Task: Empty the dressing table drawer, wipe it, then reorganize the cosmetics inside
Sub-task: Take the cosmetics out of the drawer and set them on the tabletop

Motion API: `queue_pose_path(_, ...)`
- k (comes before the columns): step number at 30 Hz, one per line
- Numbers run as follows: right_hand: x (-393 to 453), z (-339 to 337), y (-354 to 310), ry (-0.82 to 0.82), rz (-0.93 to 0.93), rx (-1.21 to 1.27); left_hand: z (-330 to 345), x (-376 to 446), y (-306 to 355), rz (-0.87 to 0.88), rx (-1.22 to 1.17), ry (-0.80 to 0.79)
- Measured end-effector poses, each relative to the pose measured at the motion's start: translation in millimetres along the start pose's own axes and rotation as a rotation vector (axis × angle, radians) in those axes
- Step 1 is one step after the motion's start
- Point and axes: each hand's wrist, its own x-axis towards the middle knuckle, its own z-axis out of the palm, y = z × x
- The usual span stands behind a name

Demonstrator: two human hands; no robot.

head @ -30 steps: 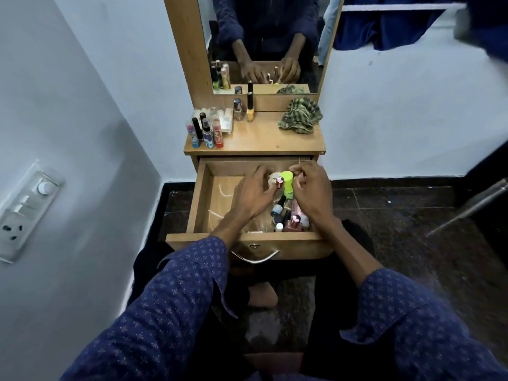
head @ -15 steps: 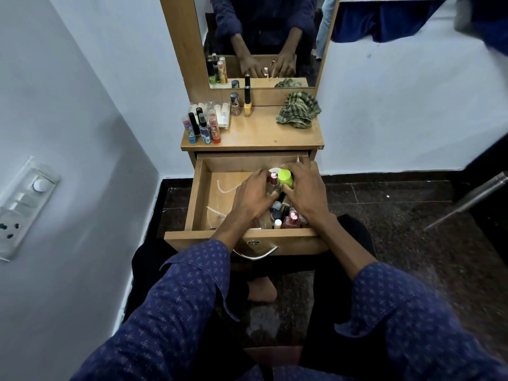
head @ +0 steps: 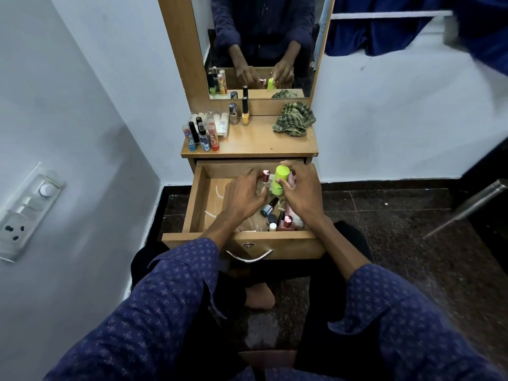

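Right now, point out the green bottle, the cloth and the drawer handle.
green bottle (head: 281, 179), head view, on its body below the cap.
cloth (head: 294, 119), head view, on the middle of the crumpled heap.
drawer handle (head: 249, 259), head view, on the middle of the metal bow.

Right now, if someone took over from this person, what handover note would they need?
Left hand grips a small pink-capped bottle; right hand grips the lime-green bottle, both over the open drawer. Done: several cosmetics already stand on the tabletop. Left: more bottles in the drawer's right half, then wiping with the checked cloth, then reorganizing.
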Motion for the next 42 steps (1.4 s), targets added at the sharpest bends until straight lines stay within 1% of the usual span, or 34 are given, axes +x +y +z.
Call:
queue_pose_path(5, 20.9, -7.9, -19.6, 0.057, -0.092, 0.053, -30.9, 19.2, 1.7, 0.026, 0.027, 0.108)
queue_pose_path(7, 36.9, -11.3, -27.8, 0.081, -0.103, 0.076, -43.4, 33.2, 0.2, 0.029, 0.043, 0.138)
queue_pose_path(12, 81.8, -11.6, -47.8, 0.095, -0.125, 0.125, -77.1, 72.1, -5.2, -0.018, 0.002, 0.210)
queue_pose_path(15, 103.7, -11.3, -61.3, 0.106, -0.148, 0.143, -87.9, 94.0, -5.6, -0.072, -0.002, 0.210)
queue_pose_path(17, 117.0, -8.0, -68.5, 0.090, -0.156, 0.118, -92.7, 105.7, -5.5, -0.071, -0.009, 0.201)
queue_pose_path(20, 135.2, 1.6, -76.0, 0.068, -0.140, 0.073, -91.8, 120.8, -8.1, -0.087, -0.027, 0.179)
queue_pose_path(25, 157.6, 23.2, -80.0, 0.025, -0.112, 0.060, -79.2, 135.9, -13.5, -0.205, -0.063, 0.200)
queue_pose_path(29, 170.3, 39.1, -77.1, 0.006, -0.124, 0.053, -70.4, 145.3, -18.8, -0.255, -0.086, 0.196)
queue_pose_path(34, 178.4, 53.8, -70.1, 0.004, -0.153, 0.076, -63.6, 152.5, -24.7, -0.280, -0.105, 0.205)
queue_pose_path(37, 179.5, 57.8, -67.7, 0.013, -0.150, 0.109, -64.2, 153.2, -21.8, -0.303, -0.079, 0.238)
queue_pose_path(42, 178.0, 58.8, -69.0, -0.009, -0.137, 0.120, -65.9, 154.0, -18.5, -0.332, -0.099, 0.242)
